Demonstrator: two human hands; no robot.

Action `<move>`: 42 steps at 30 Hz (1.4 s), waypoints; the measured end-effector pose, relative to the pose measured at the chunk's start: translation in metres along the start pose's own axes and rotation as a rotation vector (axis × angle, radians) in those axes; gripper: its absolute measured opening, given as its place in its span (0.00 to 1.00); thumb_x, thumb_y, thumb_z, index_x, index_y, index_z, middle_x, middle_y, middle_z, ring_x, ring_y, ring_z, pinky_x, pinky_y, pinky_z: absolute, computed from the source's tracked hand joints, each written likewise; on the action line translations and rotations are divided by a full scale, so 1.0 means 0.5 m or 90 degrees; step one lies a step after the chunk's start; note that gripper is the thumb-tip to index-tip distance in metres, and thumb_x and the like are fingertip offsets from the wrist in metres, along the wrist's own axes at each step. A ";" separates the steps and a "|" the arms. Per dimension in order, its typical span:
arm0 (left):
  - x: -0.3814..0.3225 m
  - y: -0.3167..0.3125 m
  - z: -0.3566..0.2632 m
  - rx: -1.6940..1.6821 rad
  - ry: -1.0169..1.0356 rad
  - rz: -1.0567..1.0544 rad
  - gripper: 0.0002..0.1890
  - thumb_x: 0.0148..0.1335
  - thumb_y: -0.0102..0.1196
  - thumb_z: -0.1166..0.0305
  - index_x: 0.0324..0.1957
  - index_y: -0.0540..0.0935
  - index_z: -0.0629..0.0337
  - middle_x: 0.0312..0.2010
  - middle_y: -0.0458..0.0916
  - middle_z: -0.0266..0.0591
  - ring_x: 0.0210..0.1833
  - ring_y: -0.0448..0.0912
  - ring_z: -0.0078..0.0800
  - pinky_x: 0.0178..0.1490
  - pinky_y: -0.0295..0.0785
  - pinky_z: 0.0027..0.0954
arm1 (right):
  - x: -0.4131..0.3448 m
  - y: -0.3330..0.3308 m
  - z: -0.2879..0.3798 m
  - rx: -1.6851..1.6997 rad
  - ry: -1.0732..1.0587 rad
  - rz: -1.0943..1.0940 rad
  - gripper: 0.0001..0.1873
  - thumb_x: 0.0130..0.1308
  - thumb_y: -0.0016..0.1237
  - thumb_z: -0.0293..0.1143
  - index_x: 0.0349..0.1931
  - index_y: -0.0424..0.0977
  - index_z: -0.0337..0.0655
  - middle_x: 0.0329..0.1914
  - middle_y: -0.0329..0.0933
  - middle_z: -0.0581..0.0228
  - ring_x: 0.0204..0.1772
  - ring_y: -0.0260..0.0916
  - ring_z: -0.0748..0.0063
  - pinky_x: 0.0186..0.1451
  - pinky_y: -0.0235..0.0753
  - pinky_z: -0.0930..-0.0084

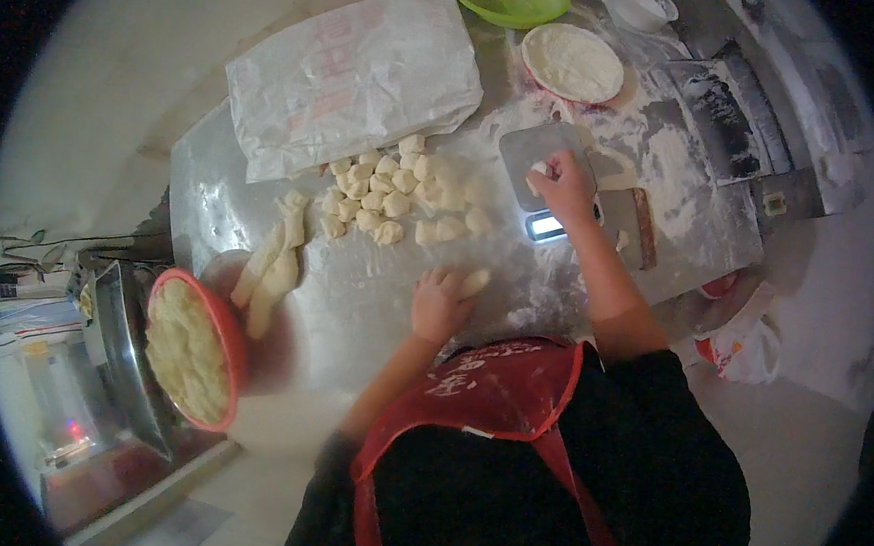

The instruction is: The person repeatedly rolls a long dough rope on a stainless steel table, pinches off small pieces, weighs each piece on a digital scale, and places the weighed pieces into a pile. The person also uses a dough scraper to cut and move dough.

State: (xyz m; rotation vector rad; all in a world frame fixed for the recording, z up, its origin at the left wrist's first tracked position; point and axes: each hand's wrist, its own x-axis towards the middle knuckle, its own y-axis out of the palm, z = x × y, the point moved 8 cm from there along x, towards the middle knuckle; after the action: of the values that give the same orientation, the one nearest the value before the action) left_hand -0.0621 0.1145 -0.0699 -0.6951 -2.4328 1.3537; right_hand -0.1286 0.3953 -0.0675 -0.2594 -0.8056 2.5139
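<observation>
My right hand [566, 187] pinches a small dough piece [537, 179] over the grey platform of a digital kitchen scale [521, 144]. Whether the piece touches the platform is hard to tell. The scale's display [548, 225] is lit. My left hand [437, 308] lies on the metal table, its fingers around a short length of dough [476, 281] that sticks out to the right. Beyond it, several cut dough lumps [375, 200] sit in a cluster, with a few more pieces trailing right. Beside my right forearm lies a dough scraper [627, 224] with a brown handle.
Long dough strips [278, 265] lie at left, beside a red basin [237, 351] full of dough. A white plastic sack [359, 69] covers the table's far left. A bowl of flour [574, 61], a green basin [512, 2] and a white container [643, 9] stand at the back.
</observation>
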 end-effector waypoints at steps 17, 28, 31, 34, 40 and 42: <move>0.062 0.010 -0.039 -0.608 -0.157 0.099 0.22 0.49 0.63 0.78 0.48 0.75 0.63 0.38 0.80 0.39 0.40 0.78 0.27 0.41 0.74 0.32 | -0.233 0.054 0.198 0.142 -0.144 0.218 0.19 0.54 0.56 0.45 0.30 0.71 0.37 0.26 0.75 0.47 0.32 0.75 0.45 0.34 0.72 0.57; 0.044 -0.026 -0.105 -0.735 -0.255 0.163 0.10 0.49 0.62 0.75 0.35 0.79 0.59 0.28 0.78 0.30 0.27 0.73 0.19 0.30 0.65 0.23 | -0.239 0.047 0.205 0.078 -0.297 0.131 0.13 0.53 0.54 0.39 0.31 0.70 0.41 0.28 0.75 0.50 0.33 0.74 0.45 0.35 0.73 0.55; 0.039 -0.061 -0.140 -0.807 -0.149 0.212 0.08 0.50 0.62 0.74 0.34 0.79 0.58 0.25 0.76 0.30 0.25 0.71 0.19 0.28 0.65 0.23 | -0.201 0.046 0.172 -0.002 -0.337 0.102 0.13 0.53 0.54 0.38 0.33 0.70 0.41 0.32 0.76 0.51 0.36 0.75 0.46 0.36 0.73 0.55; 0.039 -0.092 -0.138 -0.747 -0.093 0.238 0.08 0.52 0.62 0.71 0.34 0.79 0.58 0.24 0.75 0.31 0.24 0.71 0.20 0.27 0.66 0.25 | -0.151 -0.019 0.088 -0.016 -0.194 -0.037 0.18 0.56 0.55 0.39 0.44 0.73 0.42 0.36 0.76 0.50 0.40 0.74 0.46 0.44 0.73 0.58; 0.043 0.001 -0.023 -0.671 -0.367 0.215 0.17 0.55 0.60 0.71 0.47 0.74 0.59 0.25 0.76 0.34 0.23 0.72 0.22 0.26 0.67 0.26 | -0.016 -0.117 -0.023 0.006 -0.061 -0.187 0.17 0.54 0.55 0.30 0.45 0.71 0.39 0.43 0.75 0.57 0.44 0.74 0.60 0.47 0.74 0.67; 0.039 0.031 0.018 -0.667 -0.405 0.181 0.24 0.56 0.59 0.71 0.55 0.69 0.59 0.25 0.77 0.35 0.24 0.72 0.23 0.27 0.68 0.26 | -0.006 -0.090 -0.048 0.035 0.019 -0.138 0.18 0.54 0.55 0.29 0.46 0.71 0.39 0.43 0.75 0.59 0.42 0.74 0.64 0.46 0.75 0.70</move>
State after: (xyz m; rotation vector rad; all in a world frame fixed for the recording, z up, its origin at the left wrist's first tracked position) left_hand -0.0784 0.1255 -0.0879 -0.9318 -3.6703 0.2230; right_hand -0.1009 0.4375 -0.0603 -0.1807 -0.7107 2.3195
